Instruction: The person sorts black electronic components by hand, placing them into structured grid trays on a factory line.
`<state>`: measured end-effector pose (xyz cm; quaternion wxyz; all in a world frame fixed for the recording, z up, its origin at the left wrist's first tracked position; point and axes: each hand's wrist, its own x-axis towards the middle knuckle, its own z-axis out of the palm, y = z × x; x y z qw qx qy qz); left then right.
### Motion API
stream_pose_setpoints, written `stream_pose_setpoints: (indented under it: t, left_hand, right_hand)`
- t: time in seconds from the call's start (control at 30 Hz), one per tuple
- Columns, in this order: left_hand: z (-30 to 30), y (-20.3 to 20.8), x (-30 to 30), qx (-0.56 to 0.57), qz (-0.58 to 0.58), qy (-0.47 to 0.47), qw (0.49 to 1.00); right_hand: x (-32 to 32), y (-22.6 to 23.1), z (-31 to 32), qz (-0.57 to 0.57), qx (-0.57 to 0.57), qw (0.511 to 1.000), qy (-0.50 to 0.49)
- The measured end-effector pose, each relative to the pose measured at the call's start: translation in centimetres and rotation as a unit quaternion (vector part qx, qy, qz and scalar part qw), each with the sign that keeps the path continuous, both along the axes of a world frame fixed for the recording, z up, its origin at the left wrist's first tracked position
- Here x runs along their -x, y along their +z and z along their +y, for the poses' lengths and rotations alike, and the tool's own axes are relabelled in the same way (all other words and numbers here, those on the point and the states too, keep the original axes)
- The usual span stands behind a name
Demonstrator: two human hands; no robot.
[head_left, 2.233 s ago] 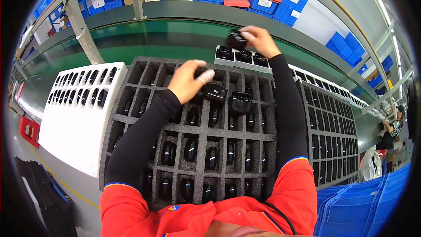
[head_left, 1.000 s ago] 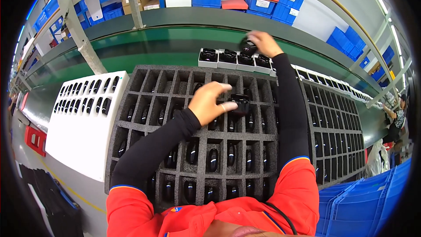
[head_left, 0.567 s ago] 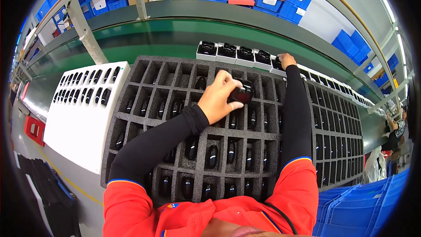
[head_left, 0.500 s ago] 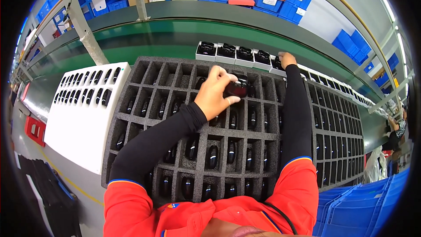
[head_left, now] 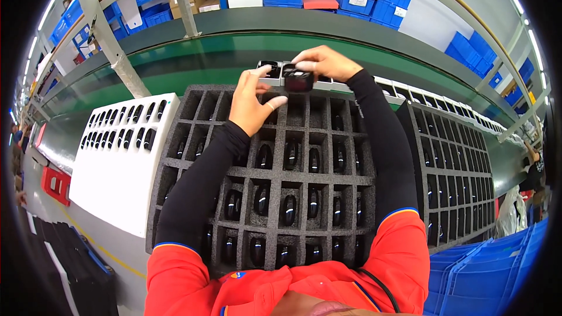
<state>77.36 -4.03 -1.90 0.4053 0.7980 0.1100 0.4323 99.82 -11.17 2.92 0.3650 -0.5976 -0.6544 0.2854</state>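
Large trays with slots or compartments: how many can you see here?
3: a white tray at the left, a dark grey tray in the middle, and a second grey tray at the right. More could be hidden underneath.

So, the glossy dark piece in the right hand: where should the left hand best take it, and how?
Probably by the left end of the glossy dark piece, coming from the left, thumb on the near side, fingers on the far side: that end is uncovered, facing the open left hand, while the right hand grips the upper right part.
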Motion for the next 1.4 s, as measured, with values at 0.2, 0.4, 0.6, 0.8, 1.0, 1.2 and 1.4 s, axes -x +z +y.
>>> stream_pose_setpoints:
  t: [0.2, 0.4, 0.6, 0.8, 1.0, 1.2, 1.4]
  left_hand:
    - [4.7, -3.6, 1.2, -0.220, 0.348, 0.001, 0.911]
    - [5.2, -1.6, 0.6, -0.197, 0.446, -0.038, 0.872]
    - [5.9, -0.9, -0.7, 0.034, 0.129, -0.142, 0.981]
    - [2.2, 3.0, -3.3, 0.321, 0.024, -0.213, 0.923]
    - [1.5, 1.2, -10.7, 0.465, -0.014, -0.176, 0.867]
    - [-1.1, 0.6, -13.0, 0.424, -0.053, -0.208, 0.880]
    - [0.4, -0.2, -12.6, 0.366, -0.031, -0.235, 0.900]
  right_hand:
    - [-12.4, -2.8, -3.4, -0.007, -0.133, 0.933, -0.335]
    - [-20.9, -9.0, -8.1, -0.265, -0.061, 0.747, -0.606]
    - [-23.0, -12.8, -9.0, -0.311, 0.016, 0.774, -0.551]
    - [-23.9, -12.2, -10.0, -0.321, 0.014, 0.810, -0.491]
    - [-11.9, -2.1, -4.1, -0.077, -0.043, 0.967, -0.239]
    - [-6.7, 0.3, -3.0, 0.009, -0.042, 0.997, -0.064]
    - [-5.1, 0.7, -2.0, -0.151, -0.152, 0.963, -0.161]
